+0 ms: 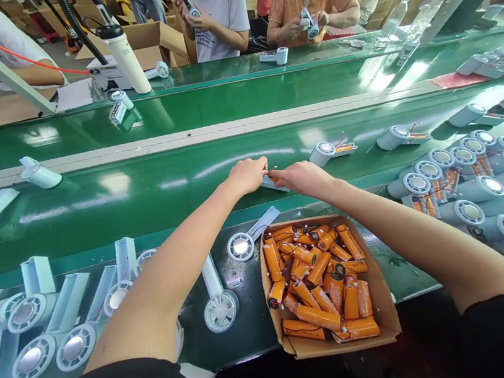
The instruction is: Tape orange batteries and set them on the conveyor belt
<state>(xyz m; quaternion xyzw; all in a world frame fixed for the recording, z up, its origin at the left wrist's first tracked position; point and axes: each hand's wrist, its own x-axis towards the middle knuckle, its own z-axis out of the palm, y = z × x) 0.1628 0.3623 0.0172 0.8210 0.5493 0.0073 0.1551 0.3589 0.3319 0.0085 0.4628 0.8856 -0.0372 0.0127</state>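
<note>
- At mid-scene, over the smooth, glossy green surface (142, 210), was a pale-blue casing (278, 186), narrow and straight-edged, with an orange piece (275, 179) showing beside the fingers.
- Its long axis slanted, the visible end pointing right and near; the far-left end was hidden.
- The left hand (249, 175) was narrow, pinching the casing; the right hand (301, 177) reached its fingertips to the orange piece, its grip impossible to tell.
- Near, on the dark desk (255, 304), a brown cardboard box (382, 286) held shiny orange cylinders (319, 269).
</note>
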